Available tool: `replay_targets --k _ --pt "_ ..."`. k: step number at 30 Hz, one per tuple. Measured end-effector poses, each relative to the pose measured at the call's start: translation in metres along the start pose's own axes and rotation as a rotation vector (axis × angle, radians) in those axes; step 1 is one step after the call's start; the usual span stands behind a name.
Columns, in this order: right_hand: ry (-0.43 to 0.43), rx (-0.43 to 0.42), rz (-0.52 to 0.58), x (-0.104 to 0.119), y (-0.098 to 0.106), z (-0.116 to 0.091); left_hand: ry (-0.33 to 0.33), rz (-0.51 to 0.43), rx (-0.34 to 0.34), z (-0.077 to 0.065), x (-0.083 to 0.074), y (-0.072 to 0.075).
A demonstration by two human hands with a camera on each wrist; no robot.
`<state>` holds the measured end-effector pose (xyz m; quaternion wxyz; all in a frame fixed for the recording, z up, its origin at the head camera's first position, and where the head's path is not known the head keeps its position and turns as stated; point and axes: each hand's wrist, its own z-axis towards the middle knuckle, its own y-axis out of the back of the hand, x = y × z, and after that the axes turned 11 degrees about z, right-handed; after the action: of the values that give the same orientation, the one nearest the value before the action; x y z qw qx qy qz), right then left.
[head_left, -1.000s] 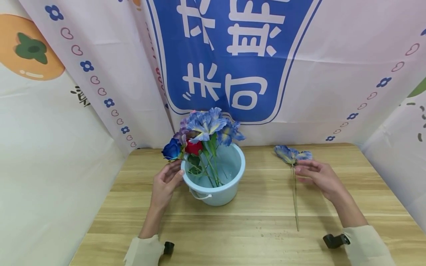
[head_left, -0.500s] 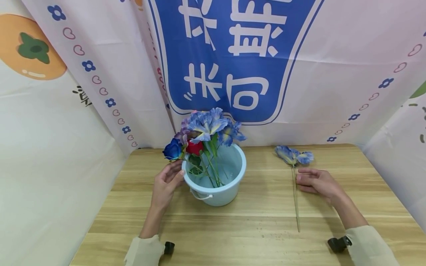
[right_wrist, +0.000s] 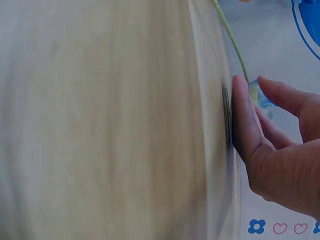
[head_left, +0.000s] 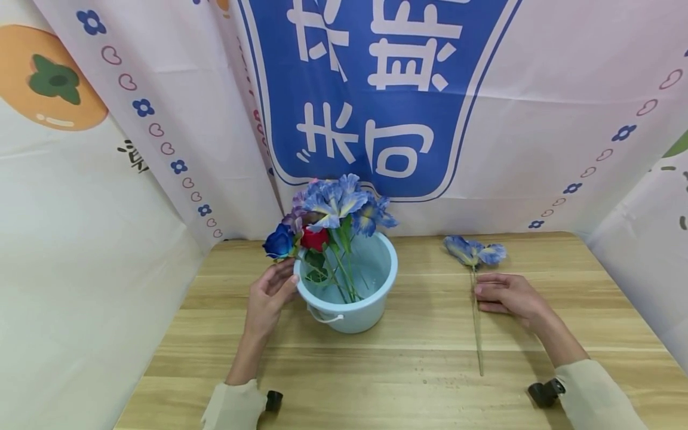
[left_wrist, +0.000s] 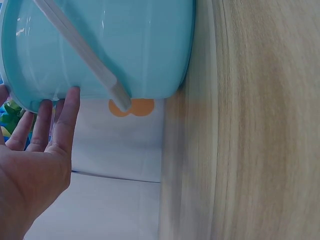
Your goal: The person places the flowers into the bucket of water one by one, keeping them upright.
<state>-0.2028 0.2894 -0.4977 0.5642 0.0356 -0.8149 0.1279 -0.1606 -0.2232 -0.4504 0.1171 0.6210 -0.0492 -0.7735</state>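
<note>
A light blue bucket (head_left: 357, 319) stands upright on the table, holding several artificial flowers. My left hand (head_left: 264, 303) rests against its left side, thumb at the rim; in the left wrist view the fingers (left_wrist: 64, 125) lie fairly straight along the outer wall. To the right, a blue iris (head_left: 473, 251) lies on the table, its long thin stem towards me. My right hand (head_left: 510, 295) is beside the stem below the bloom. In the right wrist view the thumb and fingers stand apart, with the stem (right_wrist: 232, 40) at the fingertips.
In the bucket are blue irises (head_left: 333, 203), a red rose (head_left: 314, 237) and a dark blue rose (head_left: 278, 242) leaning over the rim. A white handle (head_left: 325, 319) hangs at the bucket's front. A printed cloth (head_left: 500, 149) hangs behind the wooden table (head_left: 408, 388).
My right hand has drawn back from the iris's bloom towards me and now sits lower along the stem. The left hand and the bucket have stayed in place.
</note>
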Motion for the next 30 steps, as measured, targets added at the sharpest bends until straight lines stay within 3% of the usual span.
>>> replay_targets --k 13,23,30 --pt "0.054 -0.058 -0.041 0.005 -0.008 -0.004 0.010 0.001 0.000 0.000 0.002 0.000" --pt "0.136 -0.070 -0.123 0.020 -0.017 -0.013 0.016 -0.013 0.006 0.000 0.000 -0.001" --pt "0.168 -0.089 -0.121 0.035 -0.026 -0.017 0.017 -0.020 0.006 0.000 0.000 0.000"
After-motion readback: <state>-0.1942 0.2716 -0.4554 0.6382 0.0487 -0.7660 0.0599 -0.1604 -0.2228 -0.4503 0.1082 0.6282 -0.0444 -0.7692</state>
